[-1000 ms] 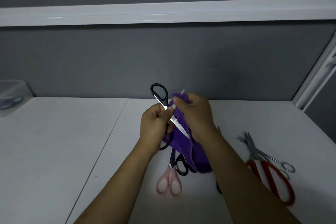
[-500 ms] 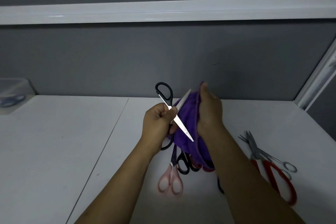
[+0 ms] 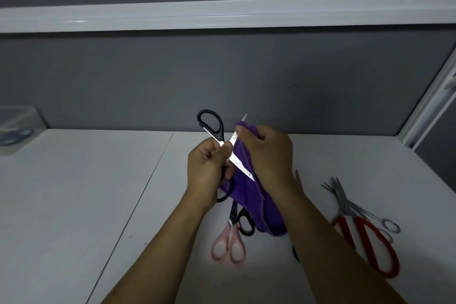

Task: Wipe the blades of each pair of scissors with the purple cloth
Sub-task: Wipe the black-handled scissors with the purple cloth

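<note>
Black scissors (image 3: 211, 123) are gripped by the left hand (image 3: 206, 168), one blade (image 3: 234, 139) pinched in purple cloth (image 3: 249, 195) by the right hand (image 3: 267, 153). A stroke toward one o'clock seems needed.

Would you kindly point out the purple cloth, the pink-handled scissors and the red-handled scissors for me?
purple cloth (image 3: 248, 195): head view, on the hanging fold.
pink-handled scissors (image 3: 230, 232): head view, where the two handles join.
red-handled scissors (image 3: 364, 223): head view, top of the right handle loop.

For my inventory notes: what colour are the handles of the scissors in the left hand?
Black; the handles show best in the head view, the only one.
</note>
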